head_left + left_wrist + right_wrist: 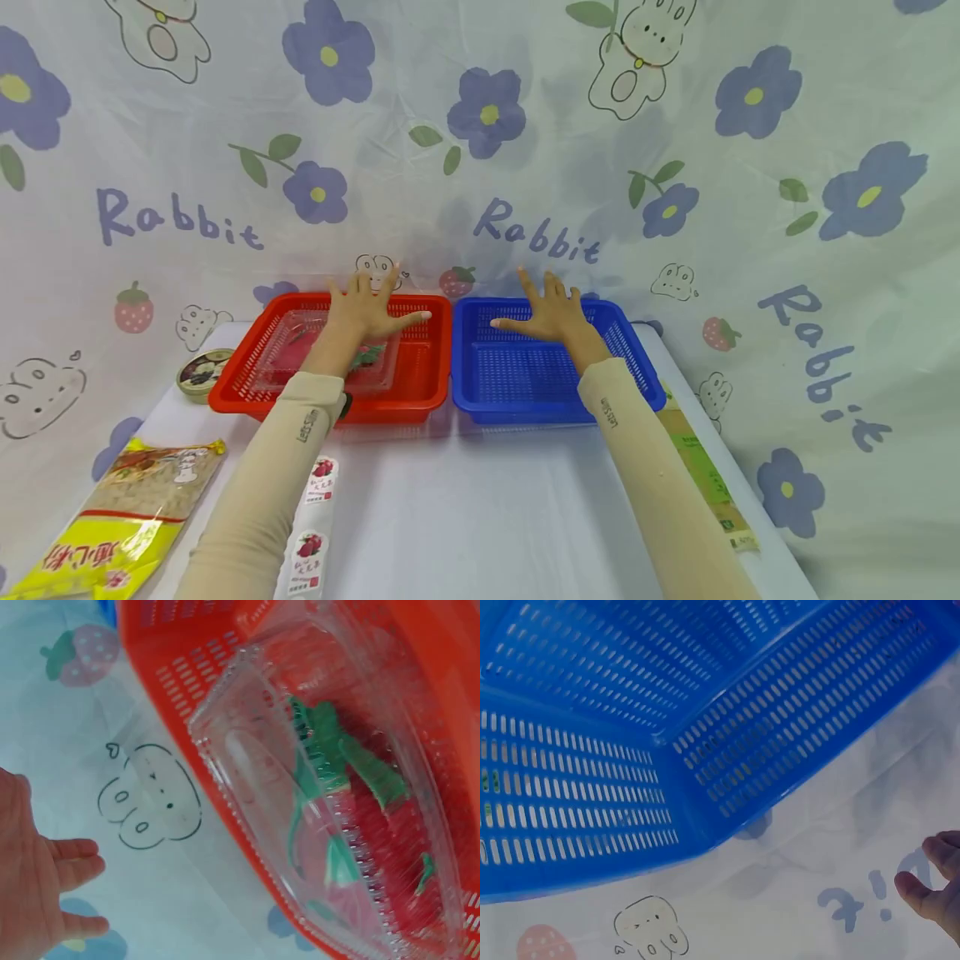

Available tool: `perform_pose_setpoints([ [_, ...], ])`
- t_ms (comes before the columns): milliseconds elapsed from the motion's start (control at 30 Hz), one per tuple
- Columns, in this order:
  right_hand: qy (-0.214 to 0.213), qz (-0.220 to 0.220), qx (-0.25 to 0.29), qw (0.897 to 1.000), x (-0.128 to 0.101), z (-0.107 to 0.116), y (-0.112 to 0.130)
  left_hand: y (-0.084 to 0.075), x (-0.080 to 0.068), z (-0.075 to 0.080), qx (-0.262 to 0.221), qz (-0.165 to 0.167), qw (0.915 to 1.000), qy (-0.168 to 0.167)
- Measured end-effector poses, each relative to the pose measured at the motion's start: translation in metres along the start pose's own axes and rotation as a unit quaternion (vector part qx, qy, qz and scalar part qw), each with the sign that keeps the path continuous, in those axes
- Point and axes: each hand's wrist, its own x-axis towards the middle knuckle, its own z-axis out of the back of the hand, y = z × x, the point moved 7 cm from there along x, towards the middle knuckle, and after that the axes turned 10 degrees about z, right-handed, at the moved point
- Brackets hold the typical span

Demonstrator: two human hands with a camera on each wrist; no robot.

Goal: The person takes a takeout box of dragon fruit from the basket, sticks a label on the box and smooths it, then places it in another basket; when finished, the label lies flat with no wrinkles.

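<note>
On the white worktop [465,508] a red basket [420,392] and a blue basket [480,392] stand side by side, touching. A clear plastic box [330,810] with green and red contents lies inside the red basket. The left hand [367,312] hovers over that box and the right hand [551,315] over the blue basket, both with fingers spread wide, holding nothing.

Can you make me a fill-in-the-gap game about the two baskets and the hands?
1. The clear plastic box lies in the ____ basket.
2. The right hand hovers with fingers spread above the ____ basket.
3. The left hand has its fingers spread and holds ____.
4. The word printed on the cloth behind the baskets is ____.

Missing words: red; blue; nothing; Rabbit
</note>
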Motion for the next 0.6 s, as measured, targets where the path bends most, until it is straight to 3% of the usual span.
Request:
perform_pose_setpoints([
  [267,0.013,0.0,0.007,1.0,-0.001,-0.01,0.008,0.003,-0.008,-0.006,0.014,-0.001,0.9999,-0.009],
  [600,0.024,0.011,0.016,1.0,0.002,-0.019,0.025,0.009,-0.013,-0.018,-0.001,-0.003,1.0,-0.004],
])
